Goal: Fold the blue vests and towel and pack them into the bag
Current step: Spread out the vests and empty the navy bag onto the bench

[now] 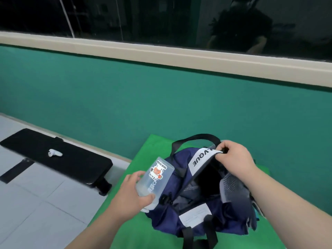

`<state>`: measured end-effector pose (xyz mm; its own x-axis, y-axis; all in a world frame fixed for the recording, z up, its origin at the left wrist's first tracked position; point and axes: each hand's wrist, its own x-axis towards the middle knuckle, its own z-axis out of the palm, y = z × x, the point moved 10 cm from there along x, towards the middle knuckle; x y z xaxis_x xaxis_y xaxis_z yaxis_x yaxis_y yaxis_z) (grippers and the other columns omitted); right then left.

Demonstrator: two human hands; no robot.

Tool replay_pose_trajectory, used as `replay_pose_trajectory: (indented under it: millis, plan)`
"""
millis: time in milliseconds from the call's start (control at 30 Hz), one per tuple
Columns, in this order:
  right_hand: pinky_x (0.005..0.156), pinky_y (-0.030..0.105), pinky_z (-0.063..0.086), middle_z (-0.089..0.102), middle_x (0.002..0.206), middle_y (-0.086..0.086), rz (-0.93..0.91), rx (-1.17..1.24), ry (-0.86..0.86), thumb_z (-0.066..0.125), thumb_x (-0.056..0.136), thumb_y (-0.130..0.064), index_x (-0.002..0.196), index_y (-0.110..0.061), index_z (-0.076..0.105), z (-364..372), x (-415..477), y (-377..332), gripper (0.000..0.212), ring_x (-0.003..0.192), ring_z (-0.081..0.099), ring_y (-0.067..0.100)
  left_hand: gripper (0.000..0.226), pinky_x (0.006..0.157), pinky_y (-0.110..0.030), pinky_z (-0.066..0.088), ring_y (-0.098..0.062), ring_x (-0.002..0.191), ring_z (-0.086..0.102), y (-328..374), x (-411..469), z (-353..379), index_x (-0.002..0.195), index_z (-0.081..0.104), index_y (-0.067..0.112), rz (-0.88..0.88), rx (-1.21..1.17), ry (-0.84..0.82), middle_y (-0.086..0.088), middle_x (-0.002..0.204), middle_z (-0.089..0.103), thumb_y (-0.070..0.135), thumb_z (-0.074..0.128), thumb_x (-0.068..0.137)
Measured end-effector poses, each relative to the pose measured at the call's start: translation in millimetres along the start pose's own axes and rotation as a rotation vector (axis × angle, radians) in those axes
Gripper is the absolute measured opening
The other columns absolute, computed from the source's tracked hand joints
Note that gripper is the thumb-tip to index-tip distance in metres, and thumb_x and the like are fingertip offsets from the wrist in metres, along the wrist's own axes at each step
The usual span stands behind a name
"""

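Observation:
A navy duffel bag [195, 215] with black handles and a white lettered band sits unzipped on a green cloth [136, 230]. My right hand [233, 159] pinches the far edge of the bag's opening and lifts it. My left hand [133, 194] grips a clear plastic bottle [156, 178] with a cartoon sticker, held tilted beside the bag's left end. A grey-and-white striped fabric [233, 190] shows at the bag's right side under my right forearm. The bag's inside is dark. No blue vests are visible outside it.
A black mat [59, 159] lies on the tiled floor [36, 203] at left, with a small white object [54, 153] on it and a dark flat device [16, 170] beside it. A green wall [161, 108] with a window above stands behind the bag.

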<state>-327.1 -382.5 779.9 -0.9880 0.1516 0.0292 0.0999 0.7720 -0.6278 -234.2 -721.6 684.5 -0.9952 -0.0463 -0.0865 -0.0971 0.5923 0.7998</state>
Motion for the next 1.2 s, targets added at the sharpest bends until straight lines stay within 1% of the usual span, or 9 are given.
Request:
replay_pose_trajectory:
  millis: [133, 300, 467, 600, 767, 967, 1100, 1133, 1200]
  plan:
    - [0.058, 0.026, 0.038, 0.064, 0.069, -0.011, -0.049, -0.059, -0.043, 0.071, 0.073, -0.017, 0.072, -0.026, 0.063, 48.4, 54.4, -51.3, 0.011, 0.064, 0.057, 0.011, 0.066, 0.086, -0.020, 0.041, 0.015, 0.106, 0.047, -39.8, 36.5, -33.1, 0.122, 0.045, 0.049, -0.023, -0.039, -0.009, 0.023, 0.119, 0.045, 0.039, 0.082, 0.068]
    - [0.066, 0.028, 0.045, 0.067, 0.076, -0.011, -0.054, -0.122, -0.098, 0.069, 0.073, -0.017, 0.075, -0.028, 0.064, 140.3, 134.7, -102.7, 0.013, 0.073, 0.061, 0.013, 0.064, 0.088, -0.022, 0.046, 0.009, 0.104, 0.051, -113.2, 96.2, -60.7, 0.115, 0.046, 0.053, -0.073, -0.061, -0.045, 0.021, 0.115, 0.046, 0.045, 0.078, 0.060]
    - [0.068, 0.027, 0.045, 0.067, 0.082, -0.013, -0.031, -0.183, -0.158, 0.064, 0.076, -0.014, 0.079, -0.031, 0.063, 226.8, 194.8, -116.2, 0.018, 0.080, 0.062, 0.015, 0.069, 0.080, -0.019, 0.046, 0.011, 0.098, 0.052, -169.9, 140.1, -67.4, 0.113, 0.047, 0.053, -0.110, -0.102, -0.051, 0.017, 0.111, 0.046, 0.051, 0.077, 0.051]
    - [0.078, 0.027, 0.048, 0.066, 0.092, -0.010, 0.013, -0.153, -0.148, 0.062, 0.080, -0.013, 0.094, -0.034, 0.067, 278.1, 228.3, -105.4, 0.026, 0.087, 0.060, 0.016, 0.077, 0.077, -0.015, 0.045, 0.006, 0.098, 0.054, -203.2, 159.8, -64.3, 0.113, 0.047, 0.054, -0.162, -0.125, -0.031, 0.014, 0.111, 0.047, 0.056, 0.071, 0.040]
    - [0.083, 0.028, 0.047, 0.070, 0.111, -0.001, 0.035, -0.181, -0.101, 0.062, 0.085, -0.016, 0.113, -0.024, 0.070, 309.5, 251.0, -87.2, 0.030, 0.097, 0.062, 0.022, 0.081, 0.079, -0.011, 0.040, 0.005, 0.104, 0.053, -227.5, 173.7, -55.8, 0.116, 0.051, 0.047, -0.193, -0.154, -0.079, 0.011, 0.112, 0.050, 0.054, 0.069, 0.037]
    - [0.097, 0.036, 0.046, 0.057, 0.129, 0.003, 0.018, -0.234, -0.057, 0.060, 0.092, -0.019, 0.106, -0.025, 0.072, 313.8, 254.0, -63.0, 0.020, 0.118, 0.053, 0.028, 0.085, 0.076, -0.005, 0.037, 0.004, 0.100, 0.055, -255.0, 185.0, -36.8, 0.114, 0.049, 0.049, -0.255, -0.084, -0.149, 0.012, 0.108, 0.055, 0.060, 0.066, 0.032]
    - [0.113, 0.039, 0.035, 0.036, 0.153, 0.004, 0.080, -0.178, -0.070, 0.061, 0.091, -0.018, 0.123, -0.028, 0.067, 324.7, 236.5, -49.6, 0.034, 0.137, 0.037, 0.028, 0.077, 0.072, -0.014, 0.037, -0.024, 0.103, 0.061, -266.5, 188.8, -27.2, 0.101, 0.057, 0.038, -0.341, -0.132, -0.128, 0.003, 0.088, 0.051, 0.056, 0.059, 0.026]
    - [0.115, 0.039, 0.033, 0.034, 0.155, 0.005, 0.078, -0.156, -0.085, 0.060, 0.090, -0.016, 0.128, -0.028, 0.064, 328.7, 231.7, -48.8, 0.040, 0.139, 0.036, 0.028, 0.077, 0.072, -0.016, 0.037, -0.025, 0.103, 0.061, -265.1, 189.2, -25.8, 0.101, 0.058, 0.037, -0.331, -0.136, -0.129, 0.003, 0.088, 0.050, 0.056, 0.060, 0.026]
    - [0.116, 0.038, 0.032, 0.033, 0.155, 0.004, 0.070, -0.142, -0.131, 0.060, 0.090, -0.015, 0.135, -0.028, 0.059, 337.2, 222.2, -45.0, 0.047, 0.141, 0.034, 0.026, 0.079, 0.074, -0.012, 0.039, -0.008, 0.099, 0.059, -256.3, 186.1, -26.7, 0.107, 0.056, 0.042, -0.279, -0.119, -0.129, 0.007, 0.096, 0.053, 0.054, 0.066, 0.030]
